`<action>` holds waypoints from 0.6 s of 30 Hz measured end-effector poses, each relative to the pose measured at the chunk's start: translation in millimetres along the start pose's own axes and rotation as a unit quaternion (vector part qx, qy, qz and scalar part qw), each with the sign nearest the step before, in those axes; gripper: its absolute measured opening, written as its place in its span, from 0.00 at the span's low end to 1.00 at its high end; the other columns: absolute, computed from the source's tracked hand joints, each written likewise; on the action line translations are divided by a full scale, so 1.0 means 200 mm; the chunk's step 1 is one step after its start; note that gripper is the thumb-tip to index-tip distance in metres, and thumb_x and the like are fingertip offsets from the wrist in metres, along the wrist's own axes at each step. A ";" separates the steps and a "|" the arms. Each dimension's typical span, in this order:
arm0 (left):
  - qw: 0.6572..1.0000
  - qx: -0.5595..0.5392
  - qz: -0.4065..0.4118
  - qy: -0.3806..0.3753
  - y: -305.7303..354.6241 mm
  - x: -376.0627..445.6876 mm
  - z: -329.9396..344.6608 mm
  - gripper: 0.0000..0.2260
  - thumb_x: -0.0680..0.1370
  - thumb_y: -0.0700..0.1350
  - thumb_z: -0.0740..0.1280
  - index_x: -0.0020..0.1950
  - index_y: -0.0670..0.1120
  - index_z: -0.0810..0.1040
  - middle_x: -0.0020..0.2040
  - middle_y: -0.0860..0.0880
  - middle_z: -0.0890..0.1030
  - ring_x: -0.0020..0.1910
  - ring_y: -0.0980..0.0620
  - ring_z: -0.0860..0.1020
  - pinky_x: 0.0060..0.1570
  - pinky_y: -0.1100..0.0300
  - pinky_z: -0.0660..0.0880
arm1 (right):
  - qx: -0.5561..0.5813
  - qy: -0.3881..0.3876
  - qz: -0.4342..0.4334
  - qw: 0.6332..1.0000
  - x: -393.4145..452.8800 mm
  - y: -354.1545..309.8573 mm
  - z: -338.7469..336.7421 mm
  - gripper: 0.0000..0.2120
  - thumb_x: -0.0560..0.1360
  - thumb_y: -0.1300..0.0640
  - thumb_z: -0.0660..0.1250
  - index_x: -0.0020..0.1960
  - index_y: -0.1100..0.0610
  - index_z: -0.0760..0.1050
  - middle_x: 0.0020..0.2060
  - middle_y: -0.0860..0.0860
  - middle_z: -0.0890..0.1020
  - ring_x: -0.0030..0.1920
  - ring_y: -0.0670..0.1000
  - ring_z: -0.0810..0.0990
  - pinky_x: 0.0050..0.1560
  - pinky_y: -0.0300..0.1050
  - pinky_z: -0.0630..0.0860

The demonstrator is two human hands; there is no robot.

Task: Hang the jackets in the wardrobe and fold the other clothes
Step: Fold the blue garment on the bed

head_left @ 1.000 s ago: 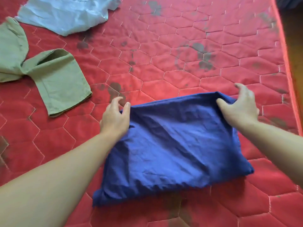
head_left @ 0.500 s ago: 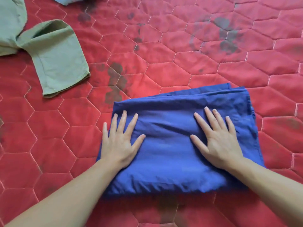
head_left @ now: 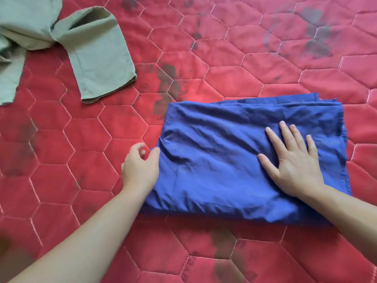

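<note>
Right hand [head_left: 293, 164] spread flat on folded blue garment [head_left: 224, 160]; left hand [head_left: 140, 166] at its edge, curled fingertips hidden, grip unclear.

My right hand [head_left: 293, 162] presses flat on the folded blue garment [head_left: 234, 160] on the red quilted mattress [head_left: 81, 139], my left hand [head_left: 140, 166] curled at its left edge, green clothing [head_left: 95, 50] well apart.

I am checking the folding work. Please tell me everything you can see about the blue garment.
The blue garment is thin, wrinkled woven cloth, folded into a rough rectangle with layered edges showing at its far side. It lies flat on the red quilted mattress. The right hand presses flat on it; the left hand touches its left edge with curled fingers.
</note>
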State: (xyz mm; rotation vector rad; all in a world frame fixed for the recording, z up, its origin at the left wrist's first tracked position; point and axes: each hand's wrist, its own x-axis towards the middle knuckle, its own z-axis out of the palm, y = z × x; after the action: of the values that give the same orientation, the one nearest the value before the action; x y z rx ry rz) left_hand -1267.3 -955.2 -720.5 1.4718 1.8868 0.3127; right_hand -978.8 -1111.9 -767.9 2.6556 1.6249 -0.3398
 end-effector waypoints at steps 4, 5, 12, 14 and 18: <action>0.992 -0.012 -0.067 -0.107 0.02 -0.13 -0.07 0.15 0.78 0.57 0.66 0.53 0.45 0.79 0.46 0.51 0.79 0.44 0.52 0.75 0.43 0.59 0.66 | -0.005 -0.021 0.019 1.000 -0.01 -0.04 -0.03 0.36 0.74 0.35 0.44 0.78 0.49 0.56 0.78 0.55 0.55 0.78 0.57 0.51 0.75 0.61 0.48; 0.990 -0.027 -0.072 -0.118 0.03 -0.14 -0.07 0.14 0.77 0.57 0.67 0.45 0.46 0.78 0.39 0.53 0.77 0.37 0.54 0.73 0.37 0.60 0.65 | 0.006 -0.017 0.026 0.999 -0.01 -0.08 -0.04 0.36 0.74 0.36 0.44 0.78 0.50 0.57 0.78 0.56 0.55 0.78 0.57 0.52 0.75 0.62 0.48; 0.971 -0.173 -0.042 -0.161 -0.01 -0.17 -0.13 0.08 0.78 0.39 0.67 0.55 0.44 0.81 0.49 0.52 0.84 0.48 0.55 0.80 0.44 0.70 0.74 | 0.129 0.070 -0.177 0.973 -0.16 -0.66 -0.10 0.32 0.72 0.44 0.57 0.73 0.56 0.65 0.73 0.55 0.67 0.73 0.55 0.64 0.74 0.59 0.53; 0.989 -0.115 -0.027 -0.086 -0.06 -0.18 -0.19 0.14 0.78 0.38 0.66 0.63 0.45 0.78 0.53 0.51 0.82 0.53 0.55 0.78 0.45 0.73 0.71 | 0.163 0.083 -0.192 0.964 -0.19 -0.79 -0.09 0.28 0.72 0.47 0.59 0.70 0.55 0.69 0.69 0.53 0.72 0.70 0.52 0.68 0.73 0.56 0.54; 0.993 0.007 -0.037 -0.116 -0.18 -0.22 -0.26 0.13 0.76 0.48 0.71 0.59 0.47 0.79 0.48 0.54 0.81 0.48 0.55 0.77 0.45 0.65 0.66 | 0.210 0.115 -0.228 0.944 -0.14 -0.98 -0.09 0.21 0.68 0.60 0.63 0.60 0.54 0.78 0.60 0.49 0.80 0.62 0.51 0.76 0.62 0.49 0.64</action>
State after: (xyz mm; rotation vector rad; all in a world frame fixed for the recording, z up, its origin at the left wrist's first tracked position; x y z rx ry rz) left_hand -1323.8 -995.8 -686.2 1.3808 1.7534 0.0886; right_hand -1160.0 -1044.9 -723.7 2.6361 2.5062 -0.4383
